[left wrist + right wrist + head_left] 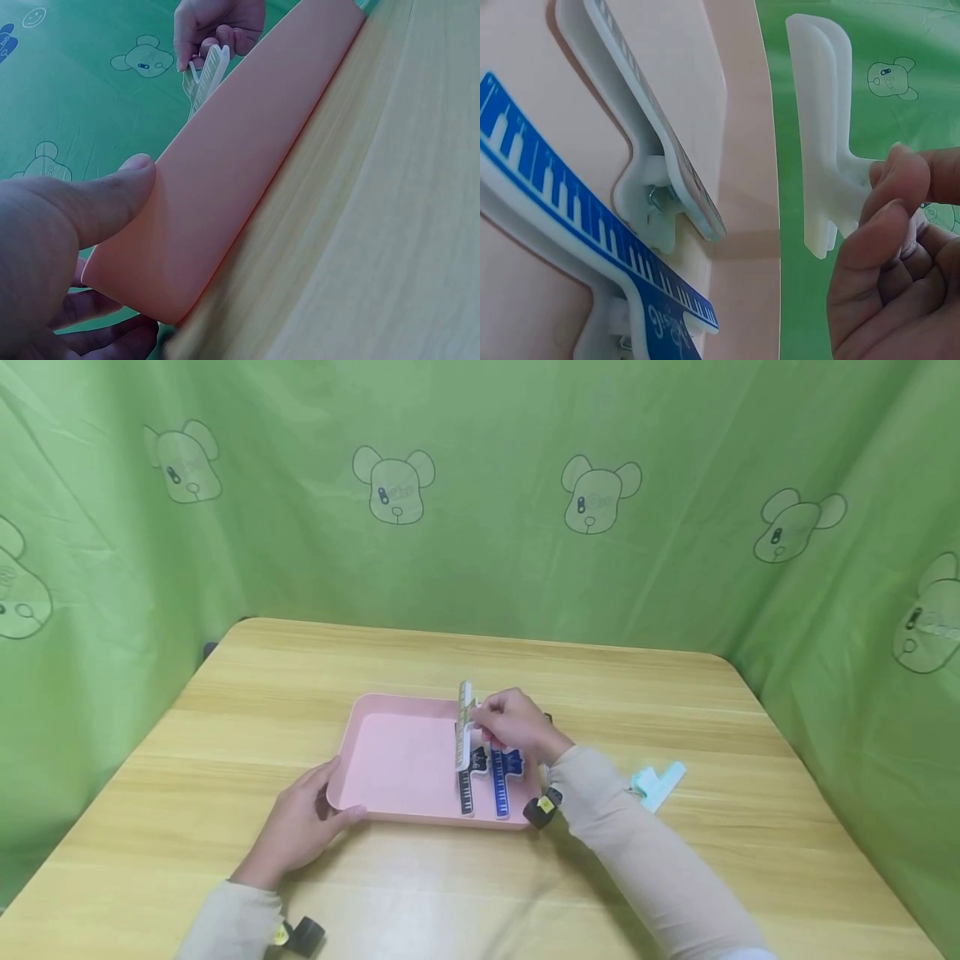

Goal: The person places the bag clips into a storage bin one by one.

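Fingers of a person's right hand pinch a gold-and-white keyboard-pattern clip by its handle above the right half of a pink tray on a wood-grain table. Below it, a black keyboard-pattern clip and, to its right, a blue keyboard-pattern clip lie in the tray side by side. At the left, the left hand grips the near left corner, its thumb on the near rim. The head view alone shows the held clip's gold printed face; the right wrist view catches its plain white back, thumb and forefinger closed tight on it and the other fingers curled toward the palm. That close view also reveals metal springs in the two lying clips and white script on the blue one. From the left wrist, the tray's near wall hides both lying clips, while fingers curl around the corner beneath the thumb. On the table right of the tray, partly behind the right sleeve, lies a mint-green clip. Mouse-head drawings dot the green curtain along the far side.
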`<state>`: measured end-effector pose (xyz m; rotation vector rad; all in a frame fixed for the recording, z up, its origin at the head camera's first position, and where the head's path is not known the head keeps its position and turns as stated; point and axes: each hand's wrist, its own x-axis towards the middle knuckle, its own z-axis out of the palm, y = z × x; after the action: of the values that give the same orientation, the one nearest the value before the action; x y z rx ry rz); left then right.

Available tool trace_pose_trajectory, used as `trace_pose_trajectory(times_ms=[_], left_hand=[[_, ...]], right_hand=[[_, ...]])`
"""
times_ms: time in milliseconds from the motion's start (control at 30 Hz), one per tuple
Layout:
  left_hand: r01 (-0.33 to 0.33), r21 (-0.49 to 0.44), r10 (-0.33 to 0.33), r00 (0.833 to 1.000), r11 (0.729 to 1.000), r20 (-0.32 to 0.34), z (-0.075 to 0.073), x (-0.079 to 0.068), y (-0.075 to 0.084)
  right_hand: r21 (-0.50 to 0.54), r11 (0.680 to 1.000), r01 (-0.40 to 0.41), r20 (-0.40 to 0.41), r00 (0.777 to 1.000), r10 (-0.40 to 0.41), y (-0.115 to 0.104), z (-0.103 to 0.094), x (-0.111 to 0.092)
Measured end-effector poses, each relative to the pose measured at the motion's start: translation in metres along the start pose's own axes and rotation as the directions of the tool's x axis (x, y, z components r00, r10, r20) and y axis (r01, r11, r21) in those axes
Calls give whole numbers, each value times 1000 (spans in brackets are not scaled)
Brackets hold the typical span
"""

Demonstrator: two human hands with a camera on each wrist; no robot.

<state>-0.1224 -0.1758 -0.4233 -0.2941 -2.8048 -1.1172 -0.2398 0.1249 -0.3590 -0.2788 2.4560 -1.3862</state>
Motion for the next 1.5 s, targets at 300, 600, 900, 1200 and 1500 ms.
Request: trace_pose_trajectory(times_ms=[300,600,900,1200,1500], left_hand=[[-15,-11,14,1000,1000,-16,1,0,-2],[-9,-16,9,1000,1000,-13,1,0,-2],[9,-18,-9,1000,1000,-3,0,-1,0],[-1,-26,1,1000,1000,-12,1,0,-2],[-1,-22,1,1000,1000,-7,0,0,-1]], right_hand=[[-10,1000,-8,13,1000,8,-1,3,1],[-31,999,-29,19,999,30,-1,6,2],[-41,999,-17,35,999,18,-2,8,2],[-22,999,-34,62,997,35,-1,11,8],[-44,999,-3,76,997,6,-2,13,8]])
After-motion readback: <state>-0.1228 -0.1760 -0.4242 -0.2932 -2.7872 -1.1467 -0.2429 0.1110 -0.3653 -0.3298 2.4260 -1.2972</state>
